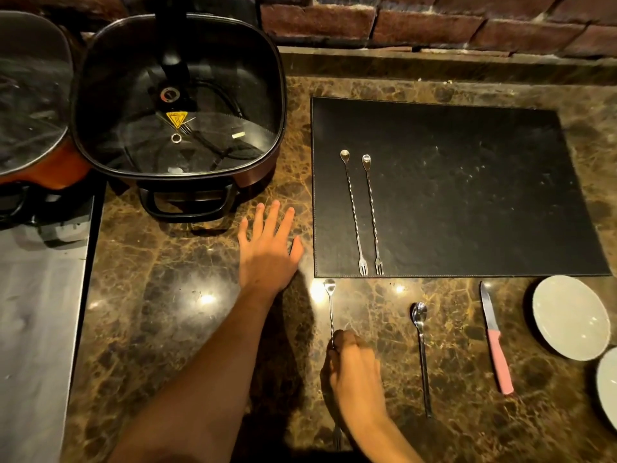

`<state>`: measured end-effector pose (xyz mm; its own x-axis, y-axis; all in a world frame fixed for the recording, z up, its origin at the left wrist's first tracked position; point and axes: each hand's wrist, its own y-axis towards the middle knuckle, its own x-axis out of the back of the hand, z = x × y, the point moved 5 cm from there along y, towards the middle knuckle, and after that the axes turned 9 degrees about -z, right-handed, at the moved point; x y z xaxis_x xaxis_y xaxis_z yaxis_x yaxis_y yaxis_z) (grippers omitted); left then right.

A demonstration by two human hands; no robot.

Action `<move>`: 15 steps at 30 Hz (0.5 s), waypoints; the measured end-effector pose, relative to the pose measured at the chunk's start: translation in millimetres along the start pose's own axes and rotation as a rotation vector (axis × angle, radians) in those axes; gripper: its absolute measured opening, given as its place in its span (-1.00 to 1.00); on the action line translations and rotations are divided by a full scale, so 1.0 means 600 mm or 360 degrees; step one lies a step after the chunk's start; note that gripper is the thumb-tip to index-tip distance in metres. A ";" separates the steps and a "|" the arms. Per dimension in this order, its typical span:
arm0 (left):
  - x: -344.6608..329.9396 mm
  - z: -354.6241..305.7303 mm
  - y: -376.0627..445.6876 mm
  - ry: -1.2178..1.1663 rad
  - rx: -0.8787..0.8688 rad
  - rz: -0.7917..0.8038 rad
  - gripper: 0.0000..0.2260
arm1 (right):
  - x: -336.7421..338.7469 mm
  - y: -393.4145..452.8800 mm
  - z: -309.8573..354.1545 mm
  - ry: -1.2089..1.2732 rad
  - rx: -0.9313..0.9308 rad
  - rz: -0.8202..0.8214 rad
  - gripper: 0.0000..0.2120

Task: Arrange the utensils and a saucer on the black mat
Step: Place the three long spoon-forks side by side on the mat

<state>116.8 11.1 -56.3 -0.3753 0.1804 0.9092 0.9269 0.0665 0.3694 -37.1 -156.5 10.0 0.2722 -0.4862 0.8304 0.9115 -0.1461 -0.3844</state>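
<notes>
A black mat point(467, 182) lies on the brown marble counter. Two twisted bar spoons with fork ends point(353, 212) point(372, 213) lie side by side on the mat's left part. My right hand point(354, 372) is shut on a third twisted bar spoon point(330, 305) just below the mat's lower left corner; its fork end shows beneath my wrist. My left hand point(267, 245) rests flat and open on the counter, left of the mat. A long plain spoon point(421, 355), a pink-handled knife point(495, 339) and a white saucer point(569, 317) lie below the mat.
A black electric pan with a glass lid point(177, 105) stands at the back left, another lidded pan point(30, 95) beside it. A second white dish point(609, 389) peeks in at the right edge. A brick wall point(434, 25) runs behind the counter.
</notes>
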 end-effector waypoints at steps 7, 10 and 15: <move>-0.001 0.000 0.001 -0.0021 0.0020 0.0029 -0.51 | 0.006 0.009 -0.004 -0.0045 -0.0043 -0.0034 -0.70; 0.001 0.000 0.003 -0.0029 0.0035 0.0059 -0.50 | 0.002 0.023 -0.007 -0.0152 0.0017 0.0050 -0.72; 0.001 -0.001 0.006 -0.0024 0.0065 0.0145 -0.47 | 0.013 0.020 -0.032 0.0077 0.0081 0.0063 -0.92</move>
<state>119.8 11.1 -54.7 -0.2895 0.2023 0.9356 0.9568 0.0888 0.2769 -30.1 -178.3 4.2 0.2942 -0.5318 0.7941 0.9151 -0.0829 -0.3946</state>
